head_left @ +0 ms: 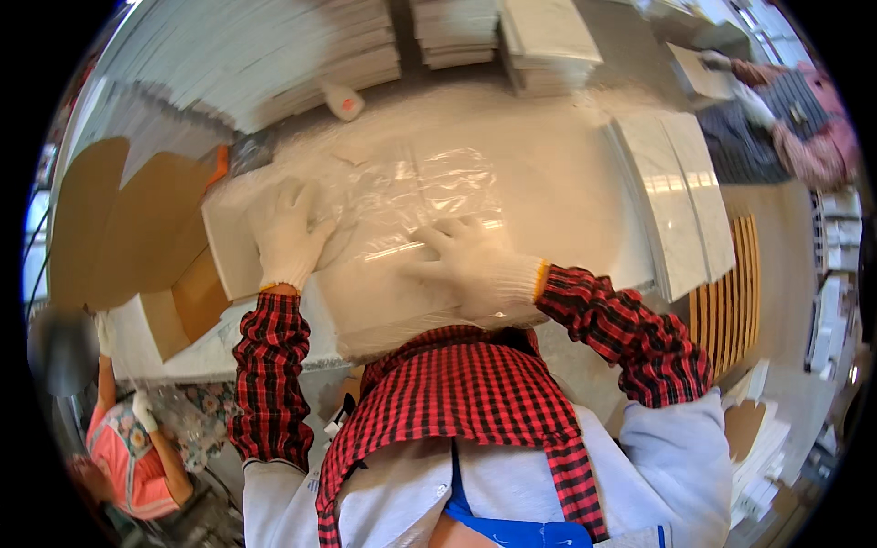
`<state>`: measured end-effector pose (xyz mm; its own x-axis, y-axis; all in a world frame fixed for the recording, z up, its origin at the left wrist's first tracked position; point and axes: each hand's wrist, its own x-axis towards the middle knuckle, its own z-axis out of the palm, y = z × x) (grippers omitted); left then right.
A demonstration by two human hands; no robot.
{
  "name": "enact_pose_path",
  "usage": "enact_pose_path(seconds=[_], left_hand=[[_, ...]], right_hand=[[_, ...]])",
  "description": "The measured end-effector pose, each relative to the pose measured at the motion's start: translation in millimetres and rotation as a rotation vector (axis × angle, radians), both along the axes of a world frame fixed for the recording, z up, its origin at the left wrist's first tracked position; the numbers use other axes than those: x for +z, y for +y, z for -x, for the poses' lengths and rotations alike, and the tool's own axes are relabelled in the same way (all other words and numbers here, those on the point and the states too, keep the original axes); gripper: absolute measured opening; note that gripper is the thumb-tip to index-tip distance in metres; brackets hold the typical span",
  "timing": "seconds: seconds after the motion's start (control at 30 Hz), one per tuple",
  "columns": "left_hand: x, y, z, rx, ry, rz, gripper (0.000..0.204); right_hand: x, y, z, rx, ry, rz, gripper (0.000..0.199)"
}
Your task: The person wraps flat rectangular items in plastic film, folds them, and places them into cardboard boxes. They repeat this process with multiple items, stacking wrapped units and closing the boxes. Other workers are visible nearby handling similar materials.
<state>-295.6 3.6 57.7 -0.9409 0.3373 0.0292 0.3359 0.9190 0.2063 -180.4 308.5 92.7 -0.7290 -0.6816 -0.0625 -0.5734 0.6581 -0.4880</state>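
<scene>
Head view: the thing being worked on is a clear plastic sheet (452, 178), crinkly and shiny, lying on the worktop right under the right hand (475, 265) and running out ahead of it; its near part reaches back toward the apron. Can't tell if it's a loose sheet or a bag.

Right hand is palm down on the film, fingers loosely fanned, not visibly pinching anything. Left hand (288, 228) is open too, thumb out toward the plastic, resting on or just over a pale flat panel (228, 251). Can't make out a grip there either.

My read: this is the flattening/arranging-the-film step. Next move, I'd say, calls for getting fingertips under a film edge while the other hand pins things down, otherwise it'll bunch up.

Further out: open cardboard box (137, 219) left of the left hand, a small pale tool with a red mark (343, 100) ahead of it, two marbled slabs (662, 201) off to the right of the right hand, and stacked pale slabs (548, 41) way out past both hands.
</scene>
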Motion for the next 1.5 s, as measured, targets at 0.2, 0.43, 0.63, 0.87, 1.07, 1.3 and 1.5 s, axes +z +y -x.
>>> enact_pose_path(seconds=[0.2, 0.43, 0.63, 0.87, 1.07, 1.3, 1.5], left_hand=[[9.0, -55.9, -107.8, 0.287, -0.047, -0.391, 0.066], [5.0, -8.1, -241.3, 0.649, 0.118, -0.391, 0.065], [-35.4, -12.8, -236.7, 0.808, 0.205, -0.406, 0.049], [-33.9, -15.5, -225.9, 0.806, 0.288, -0.339, 0.016], [-41.4, -19.4, -221.4, 0.796, 0.332, -0.325, 0.014], [-51.5, -32.6, -227.6, 0.69, 0.365, -0.361, 0.023], [-40.5, -41.4, -224.2, 0.573, 0.436, -0.34, 0.025]], right_hand=[[14.5, -17.0, 7.8, -0.04, -0.03, -0.087, 0.083], [6.4, -50.7, -1.0, -0.012, 0.128, -0.011, 0.084], [1.8, -60.1, 12.2, -0.02, 0.052, 0.018, 0.089], [21.2, -57.6, 24.6, -0.032, -0.147, 0.058, 0.091], [16.4, -59.9, 20.7, -0.022, -0.076, 0.017, 0.09], [14.3, -65.3, 6.9, -0.045, -0.018, -0.035, 0.084], [-5.4, -61.7, 1.0, -0.041, 0.079, -0.019, 0.081]])
